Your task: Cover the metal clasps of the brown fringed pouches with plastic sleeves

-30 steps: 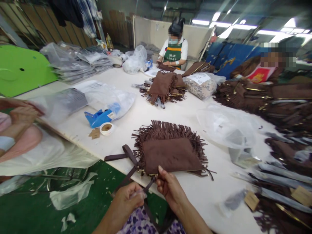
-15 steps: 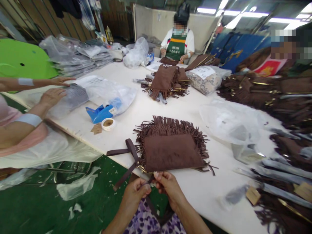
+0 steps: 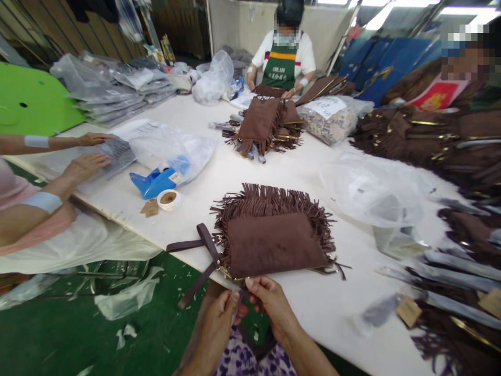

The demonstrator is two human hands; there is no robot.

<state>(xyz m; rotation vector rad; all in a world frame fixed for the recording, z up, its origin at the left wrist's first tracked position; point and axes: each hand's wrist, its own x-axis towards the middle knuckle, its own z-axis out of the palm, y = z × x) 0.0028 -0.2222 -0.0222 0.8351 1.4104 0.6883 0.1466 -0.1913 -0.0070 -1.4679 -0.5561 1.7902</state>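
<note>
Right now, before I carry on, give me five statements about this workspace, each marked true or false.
1. The fringed brown bag lies on the white table. True.
2. The white roll rests on the bag. False: the white roll lies beside the blue dispenser.
3. The left hand and right hand are far apart. False: they are close together.
4. A brown strap loops out at the bag's left end. True.
5. The far co-worker's apron is red. False: that apron is mainly green.
</note>
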